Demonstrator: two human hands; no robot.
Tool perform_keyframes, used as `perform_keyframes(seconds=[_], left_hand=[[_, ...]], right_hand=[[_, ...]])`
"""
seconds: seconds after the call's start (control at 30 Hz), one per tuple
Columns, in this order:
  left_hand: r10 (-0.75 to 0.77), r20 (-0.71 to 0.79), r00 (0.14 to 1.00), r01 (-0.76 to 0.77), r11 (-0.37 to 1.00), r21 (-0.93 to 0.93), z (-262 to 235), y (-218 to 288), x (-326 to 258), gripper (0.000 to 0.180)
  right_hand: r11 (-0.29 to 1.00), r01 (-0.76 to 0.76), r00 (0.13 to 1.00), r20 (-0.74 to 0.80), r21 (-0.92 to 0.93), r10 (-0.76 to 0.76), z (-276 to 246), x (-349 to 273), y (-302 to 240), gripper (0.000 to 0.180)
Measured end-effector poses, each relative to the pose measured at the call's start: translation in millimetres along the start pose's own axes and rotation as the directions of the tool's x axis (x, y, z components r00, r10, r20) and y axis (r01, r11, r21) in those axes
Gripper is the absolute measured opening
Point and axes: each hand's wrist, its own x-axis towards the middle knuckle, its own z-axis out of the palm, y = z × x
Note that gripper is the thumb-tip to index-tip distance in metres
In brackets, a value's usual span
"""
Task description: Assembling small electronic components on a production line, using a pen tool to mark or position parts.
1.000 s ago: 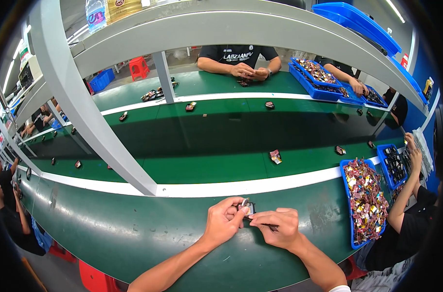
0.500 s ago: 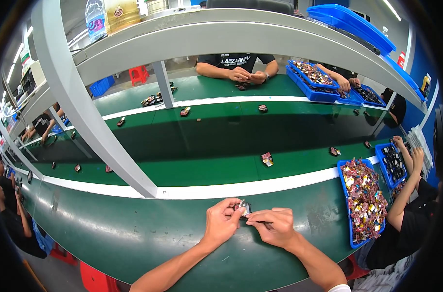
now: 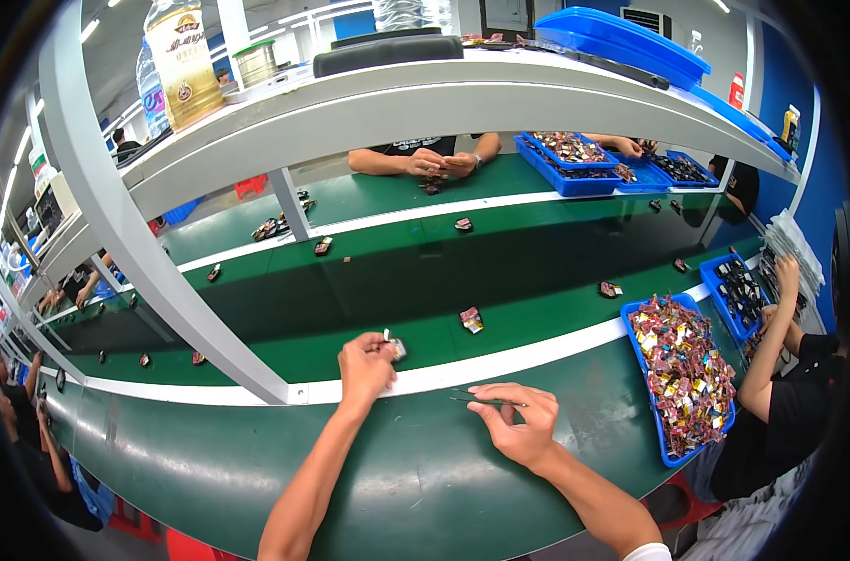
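My left hand (image 3: 364,372) is closed on a small dark and silver part (image 3: 398,350) with a white tip, a little blurred. It reaches over the white rail (image 3: 425,381) at the near edge of the green belt (image 3: 425,346). Thin dark tweezers (image 3: 464,398) are pinched in my right hand (image 3: 523,423), above the green worktable (image 3: 397,467). Their tips point left, toward my left hand but apart from it. Beyond, a small red and yellow part (image 3: 471,320) lies on the belt.
A blue tray (image 3: 666,447) heaped with small parts stands at my right, near a co-worker's arms (image 3: 766,360). Another blue tray (image 3: 714,276) holds black parts. A grey post (image 3: 177,252) rises at left, under a shelf (image 3: 415,93). Another person's hands (image 3: 443,163) work across.
My hands have separated. The left has moved forward and left with the small part, over the rail; the right stays near the table with the tweezers. The whole view has shifted slightly.
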Motion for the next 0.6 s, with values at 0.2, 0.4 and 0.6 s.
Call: perform_keyframes(seconds=[0.2, 0.4, 0.6], left_hand=[[0.122, 0.011, 0.993, -0.117, 0.92, 0.374, -13.7, -20.5, 39.9, 0.021], [0.377, -0.127, 0.917, -0.134, 0.593, 0.794, -10.9, 25.8, 40.2, 0.029], [0.031, 0.361, 0.932, -0.153, 0.937, 0.314, 66.7, 51.0, 77.2, 0.016]], right_hand=[[1.0, -0.008, 1.0, 0.01, -0.029, 0.008, -6.1, 0.0, 4.7, 0.02], [0.998, -0.026, 0.999, 0.027, -0.05, 0.028, -1.9, -6.1, 11.1, 0.018], [0.998, -0.023, 0.998, 0.06, -0.064, 0.027, -1.1, -8.5, 8.9, 0.017]])
